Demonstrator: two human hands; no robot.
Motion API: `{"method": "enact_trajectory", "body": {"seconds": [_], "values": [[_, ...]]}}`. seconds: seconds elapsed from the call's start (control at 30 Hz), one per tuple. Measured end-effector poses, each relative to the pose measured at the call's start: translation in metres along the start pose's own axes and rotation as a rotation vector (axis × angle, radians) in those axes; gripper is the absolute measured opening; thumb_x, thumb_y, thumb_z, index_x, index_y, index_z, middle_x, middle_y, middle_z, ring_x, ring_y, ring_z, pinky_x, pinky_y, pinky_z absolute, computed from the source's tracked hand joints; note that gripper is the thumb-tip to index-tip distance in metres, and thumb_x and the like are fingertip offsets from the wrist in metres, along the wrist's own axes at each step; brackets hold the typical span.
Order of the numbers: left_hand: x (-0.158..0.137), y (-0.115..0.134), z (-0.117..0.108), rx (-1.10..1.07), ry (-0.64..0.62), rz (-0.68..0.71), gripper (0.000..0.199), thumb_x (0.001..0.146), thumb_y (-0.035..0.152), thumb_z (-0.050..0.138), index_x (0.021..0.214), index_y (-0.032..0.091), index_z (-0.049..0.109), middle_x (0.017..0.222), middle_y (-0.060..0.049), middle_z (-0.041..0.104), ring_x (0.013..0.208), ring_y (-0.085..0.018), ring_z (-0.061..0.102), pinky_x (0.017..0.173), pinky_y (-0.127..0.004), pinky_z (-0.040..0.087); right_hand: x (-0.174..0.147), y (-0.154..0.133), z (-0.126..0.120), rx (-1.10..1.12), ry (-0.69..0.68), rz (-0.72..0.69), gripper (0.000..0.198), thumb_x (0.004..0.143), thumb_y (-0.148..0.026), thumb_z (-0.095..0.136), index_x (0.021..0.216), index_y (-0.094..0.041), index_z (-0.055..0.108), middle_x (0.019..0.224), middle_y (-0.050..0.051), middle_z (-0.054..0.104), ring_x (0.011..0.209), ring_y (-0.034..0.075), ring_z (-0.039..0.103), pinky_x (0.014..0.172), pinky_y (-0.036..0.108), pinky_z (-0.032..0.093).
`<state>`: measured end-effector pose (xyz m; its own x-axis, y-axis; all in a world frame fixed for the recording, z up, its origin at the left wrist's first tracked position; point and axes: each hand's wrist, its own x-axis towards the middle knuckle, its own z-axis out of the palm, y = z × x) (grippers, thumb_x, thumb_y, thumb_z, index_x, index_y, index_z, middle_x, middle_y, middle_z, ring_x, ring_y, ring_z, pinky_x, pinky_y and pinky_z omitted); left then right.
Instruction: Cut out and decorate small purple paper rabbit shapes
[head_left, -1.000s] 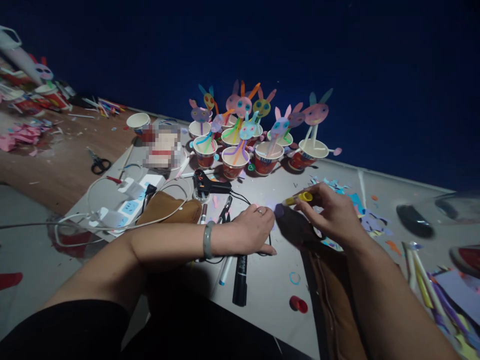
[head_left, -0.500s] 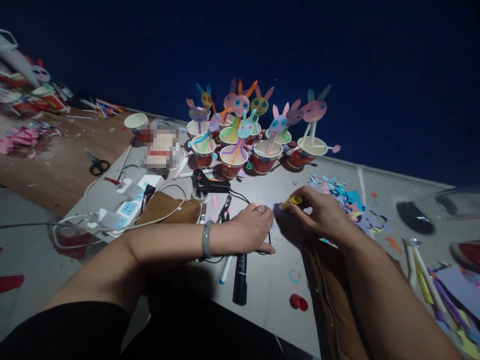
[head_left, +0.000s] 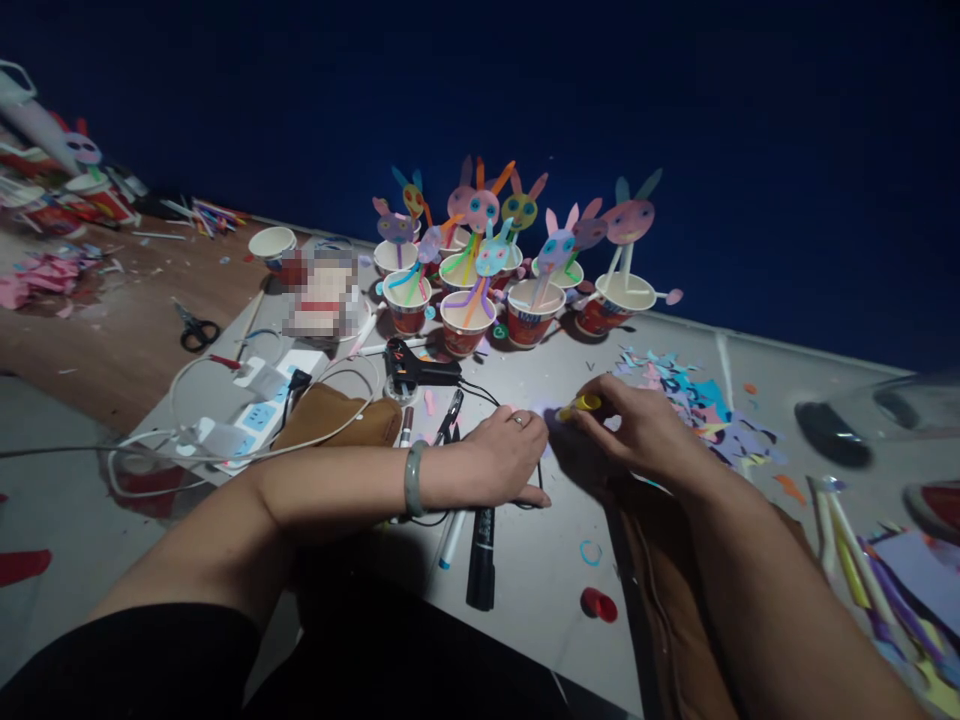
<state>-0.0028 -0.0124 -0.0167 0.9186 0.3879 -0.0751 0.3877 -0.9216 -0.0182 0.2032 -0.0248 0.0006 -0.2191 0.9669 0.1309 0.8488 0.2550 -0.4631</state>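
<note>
My right hand (head_left: 630, 425) pinches a short yellow tube (head_left: 587, 403), its near end rim facing me and its far end low over the tabletop. Palm down, my left hand (head_left: 506, 455) lies on the table just left of it, thumb stretched apart and fingertips pressed to the surface. A bit of pale purple shows by those fingertips; what it is, I cannot make out. A black marker (head_left: 481, 565) and a thinner white pen with a blue end (head_left: 452, 540) lie beneath my left wrist. Nearer me are a red cap (head_left: 598, 604) and a light blue ring (head_left: 591, 553).
Paper cups (head_left: 535, 312) with paper rabbit figures stand along the back. A black glue gun (head_left: 424, 368) lies before them. Cables run from a power strip (head_left: 262, 410) at left. Paper scraps (head_left: 690, 395) lie right; scissors (head_left: 196, 328) lie far left.
My right hand and the yellow tube have shifted very slightly, the tube's rim turning a little. The left hand stays where it was.
</note>
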Motion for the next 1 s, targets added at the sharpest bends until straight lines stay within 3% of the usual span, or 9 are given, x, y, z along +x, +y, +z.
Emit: {"method": "enact_trajectory", "body": {"seconds": [0.27,0.47,0.77,1.0], "values": [[0.000,-0.001,0.001,-0.016,0.001,-0.007,0.075,0.082,0.071,0.051,0.113,0.003,0.058,0.110,-0.015,0.058,0.100,-0.026,0.051,0.084,-0.034,0.032,-0.004,0.001,-0.007,0.096,0.161,-0.005,0.011,0.083,-0.034,0.058,0.085,-0.025,0.053,0.074,0.005,0.067,0.063,0.021,0.066,0.058,0.033,0.051],[-0.001,0.000,0.000,-0.011,0.006,-0.005,0.075,0.083,0.069,0.050,0.116,0.002,0.057,0.112,-0.016,0.058,0.102,-0.027,0.051,0.087,-0.035,0.030,0.000,0.001,0.005,0.031,0.035,-0.009,0.011,0.085,-0.035,0.056,0.084,-0.024,0.053,0.072,0.007,0.067,0.061,0.023,0.063,0.055,0.035,0.048],[0.000,0.000,0.004,-0.010,0.022,0.002,0.076,0.082,0.071,0.051,0.115,0.003,0.058,0.113,-0.017,0.058,0.102,-0.027,0.051,0.084,-0.035,0.032,-0.004,0.004,-0.004,0.092,0.146,0.010,0.011,0.083,-0.033,0.059,0.085,-0.024,0.052,0.075,0.006,0.067,0.063,0.021,0.064,0.059,0.034,0.050],[0.000,0.000,0.001,0.008,0.009,-0.001,0.076,0.083,0.071,0.050,0.116,0.003,0.058,0.115,-0.017,0.058,0.102,-0.027,0.051,0.086,-0.034,0.032,0.001,0.002,0.001,0.024,0.037,0.001,0.010,0.083,-0.032,0.057,0.083,-0.023,0.052,0.069,0.006,0.066,0.059,0.021,0.063,0.055,0.034,0.047]]}}
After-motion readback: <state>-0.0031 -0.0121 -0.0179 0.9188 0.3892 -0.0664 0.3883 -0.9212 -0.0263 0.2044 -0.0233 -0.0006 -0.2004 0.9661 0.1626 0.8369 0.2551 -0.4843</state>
